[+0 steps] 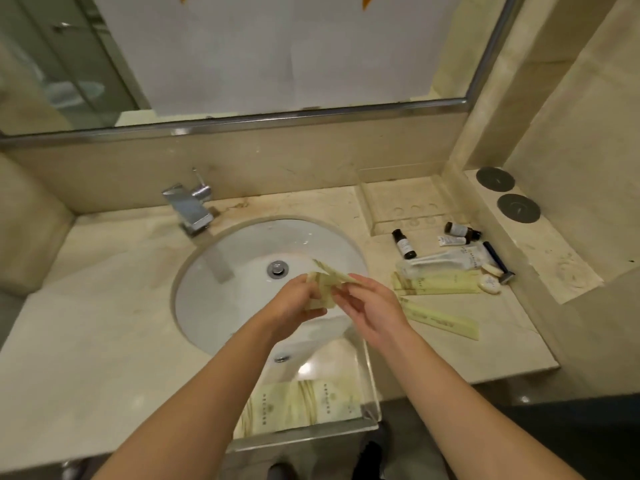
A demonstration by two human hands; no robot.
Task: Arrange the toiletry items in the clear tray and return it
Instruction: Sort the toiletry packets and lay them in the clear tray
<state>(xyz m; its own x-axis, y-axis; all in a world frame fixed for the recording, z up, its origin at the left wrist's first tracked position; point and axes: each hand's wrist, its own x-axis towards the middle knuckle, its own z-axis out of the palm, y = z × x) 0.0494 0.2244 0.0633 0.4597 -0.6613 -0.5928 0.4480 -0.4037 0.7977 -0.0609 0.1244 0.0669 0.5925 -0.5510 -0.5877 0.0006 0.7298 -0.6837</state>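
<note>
Squaring up the pale green packets (323, 285) over the basin is the step in hand, I judge; I would even their edges before lowering them so they lie flat beside those already packed. My left hand (298, 299) curls round the packets' lower end, gripping them. My right hand (369, 306) meets them from the other side, fingers loosely bent, touching the upper edges. The clear tray (370, 407) sits just below both hands at the worktop's (104, 341) near edge. Further right lie more packets, small bottles (403, 244) and a razor (498, 261), well apart from the hands.
</note>
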